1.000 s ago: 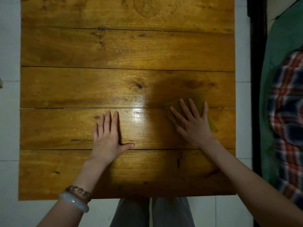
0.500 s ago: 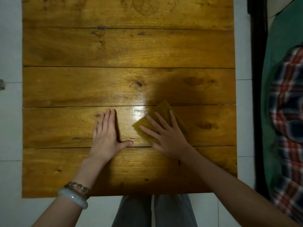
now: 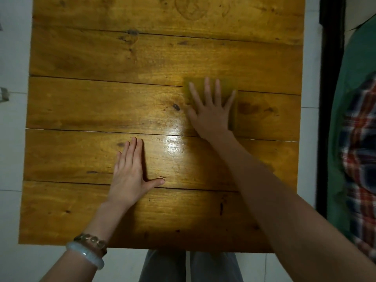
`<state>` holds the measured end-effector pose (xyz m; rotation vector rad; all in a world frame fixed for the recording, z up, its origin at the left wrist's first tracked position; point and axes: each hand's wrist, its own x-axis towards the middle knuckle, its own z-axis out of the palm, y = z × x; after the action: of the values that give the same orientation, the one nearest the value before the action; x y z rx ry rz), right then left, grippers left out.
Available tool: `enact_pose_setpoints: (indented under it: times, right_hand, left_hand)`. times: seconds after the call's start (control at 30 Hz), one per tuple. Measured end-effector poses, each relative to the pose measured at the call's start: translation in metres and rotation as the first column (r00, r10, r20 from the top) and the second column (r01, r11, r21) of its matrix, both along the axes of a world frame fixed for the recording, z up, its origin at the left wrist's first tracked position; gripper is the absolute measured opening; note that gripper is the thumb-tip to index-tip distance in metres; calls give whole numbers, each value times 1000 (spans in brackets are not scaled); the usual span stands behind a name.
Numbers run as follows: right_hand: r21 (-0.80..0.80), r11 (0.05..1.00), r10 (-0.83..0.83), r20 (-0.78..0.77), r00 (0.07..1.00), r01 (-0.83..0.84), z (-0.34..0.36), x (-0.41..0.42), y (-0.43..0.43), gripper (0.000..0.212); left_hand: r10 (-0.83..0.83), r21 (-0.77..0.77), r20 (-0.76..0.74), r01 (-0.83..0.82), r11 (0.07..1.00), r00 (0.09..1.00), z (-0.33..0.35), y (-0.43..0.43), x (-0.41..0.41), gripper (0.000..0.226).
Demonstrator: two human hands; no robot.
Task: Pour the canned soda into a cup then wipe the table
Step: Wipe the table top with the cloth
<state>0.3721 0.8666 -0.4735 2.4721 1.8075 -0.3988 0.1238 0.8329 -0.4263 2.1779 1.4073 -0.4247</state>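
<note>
- I am pressing my right hand (image 3: 211, 112) flat on a square yellow-green wiping cloth (image 3: 226, 84). The fingers are straight and spread, pinning it rather than curling round it.
- The cloth is lying on the glossy brown plank table (image 3: 142, 58), towards its right edge and about halfway between the far and near edges.
- I am resting my left hand (image 3: 130, 176) palm-down on the bare wood near the middle, closer to the near edge. Its fingers are straight and together, the thumb is out to the side, and it is holding nothing. I judge that it is bracing the table.
- A pale bangle (image 3: 85, 255) and a beaded bracelet (image 3: 91, 240) are sitting on my left wrist.
- No can or cup is showing anywhere on the table, so I am taking the pouring as done, though I cannot confirm it.
- I am in the wiping step. A shiny patch is showing near the middle, but I cannot tell whether it is wetness or glare, or how much of the table is left to wipe.
</note>
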Motion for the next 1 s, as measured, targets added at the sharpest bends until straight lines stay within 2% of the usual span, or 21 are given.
enact_pose_setpoints:
  times: [0.13, 0.2, 0.3, 0.4, 0.47, 0.6, 0.67, 0.77, 0.83, 0.9, 1.0]
  right_hand:
    - [37, 944, 327, -4, 945, -327, -1, -54, 3, 62]
    - [67, 873, 485, -36, 874, -483, -1, -68, -29, 61]
    - [96, 794, 607, -77, 791, -600, -1, -64, -100, 61]
    - [60, 785, 619, -22, 785, -617, 1, -28, -158, 67]
    - [26, 820, 572, 13, 820, -572, 5, 2, -164, 68]
    - [2, 946, 323, 73, 944, -324, 6, 28, -109, 58]
    - [28, 972, 232, 53, 971, -233, 3, 18, -66, 57]
    - [34, 983, 179, 43, 983, -181, -3, -19, -13, 60]
    - [58, 975, 213, 35, 976, -215, 0, -53, 5, 60]
    - [54, 941, 334, 6, 942, -334, 0, -86, -1, 61]
    - [104, 834, 548, -57, 834, -541, 0, -111, -57, 59]
  left_hand:
    - [12, -4, 17, -12, 1000, 1000, 0, 0, -2, 130]
    - [47, -13, 36, -46, 999, 998, 2, 0, -6, 132]
    - [50, -29, 31, -49, 998, 998, 3, -1, -11, 134]
    - [0, -33, 24, 1, 999, 1000, 3, -5, -11, 134]
    - [-14, -17, 22, 15, 1000, 1000, 1, -7, -11, 133]
    - [-7, 6, 33, 7, 1000, 999, -1, -12, -11, 130]
    - [-7, 15, 42, 6, 1000, 999, -1, -16, -13, 129]
    - [16, 24, 42, -17, 1000, 999, -1, -21, -20, 130]
    - [39, 29, 40, -40, 999, 998, 1, -23, -28, 130]
    - [53, 29, 27, -54, 998, 998, 3, -23, -38, 131]
    - [68, 20, 23, -69, 997, 997, 7, -22, -51, 132]
